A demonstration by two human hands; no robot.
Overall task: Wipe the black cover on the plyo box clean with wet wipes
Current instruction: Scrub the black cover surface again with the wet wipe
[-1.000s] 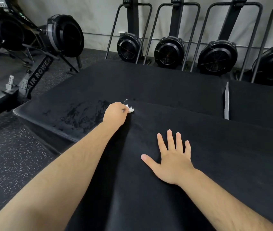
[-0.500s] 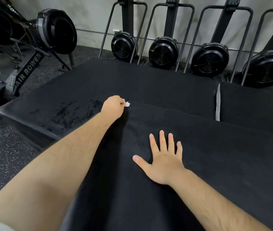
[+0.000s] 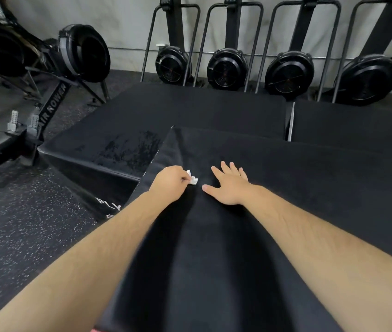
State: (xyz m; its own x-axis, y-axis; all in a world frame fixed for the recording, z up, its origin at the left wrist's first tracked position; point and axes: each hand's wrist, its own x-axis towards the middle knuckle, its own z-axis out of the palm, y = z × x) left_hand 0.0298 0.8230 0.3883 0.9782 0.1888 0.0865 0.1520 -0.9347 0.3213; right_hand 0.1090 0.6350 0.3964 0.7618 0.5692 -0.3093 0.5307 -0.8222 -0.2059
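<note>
The black cover [image 3: 298, 188] lies over the tall plyo box in front of me, its far left corner pointing away. My left hand [image 3: 170, 182] grips a small crumpled white wet wipe [image 3: 192, 178] and holds it on the cover near the left edge. Just to the right of the wipe, my right hand [image 3: 229, 185] rests flat on the cover with its fingers spread and straight. Both forearms reach in from the bottom of the view.
A lower black plyo box [image 3: 123, 149] with wet streaks on top sits to the left and behind, and another one [image 3: 357, 123] at the right. Several air rowers [image 3: 226, 68] stand upright along the back wall. A rower [image 3: 53, 104] lies at left on the speckled floor [image 3: 22, 236].
My left hand has drawn the wipe back toward me from the cover's far corner. Both hands now lie close together, and my view has shifted back and to the right.
</note>
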